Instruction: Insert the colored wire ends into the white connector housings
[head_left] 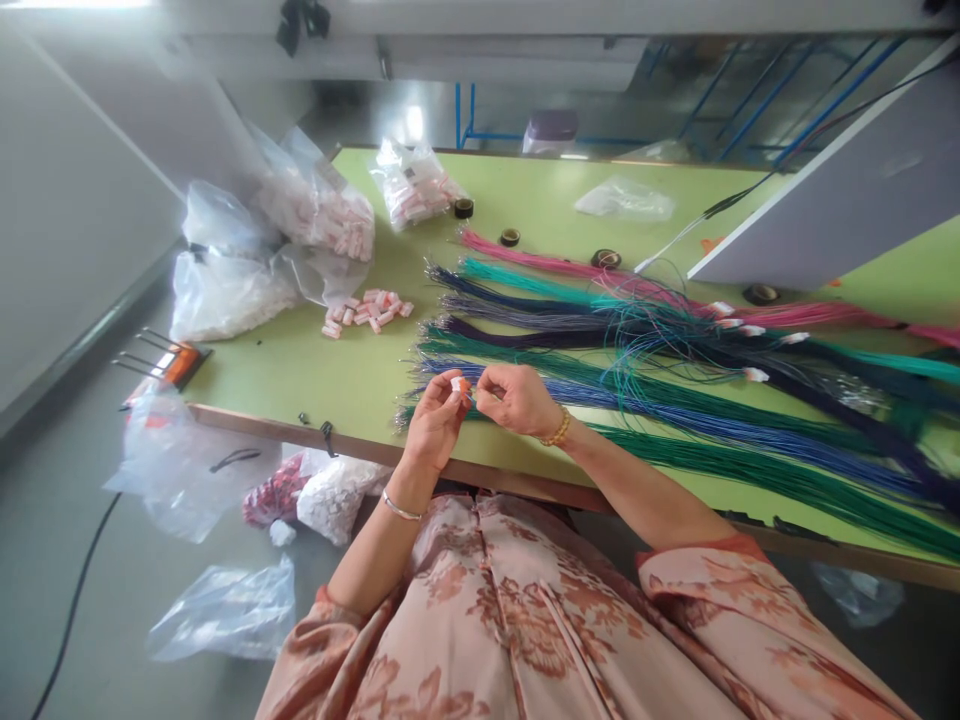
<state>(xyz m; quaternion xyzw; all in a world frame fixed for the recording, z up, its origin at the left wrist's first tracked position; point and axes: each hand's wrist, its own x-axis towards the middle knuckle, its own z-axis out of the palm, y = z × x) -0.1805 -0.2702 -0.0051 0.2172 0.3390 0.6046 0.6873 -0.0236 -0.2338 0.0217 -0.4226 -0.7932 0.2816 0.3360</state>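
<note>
A few plugs (pixel 755 375) lie on the wire bundles (pixel 720 470) and look already wired; one is in work, while a small pile of loose plugs (pixel 382 318) and many wires seem left. The left hand (pixel 435 430), palm turned inward, grips this white and orange plug (pixel 459 384) above the table edge (pixel 352 450). The right hand (pixel 523 398), bent close beside it, pinches what looks like a thin wire (pixel 471 396).

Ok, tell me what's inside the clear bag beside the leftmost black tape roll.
Through the clear bag, pink-and-white pieces show, mostly low down. Glare and creased plastic cover the rest, so anything deeper inside can't be made out.
</note>
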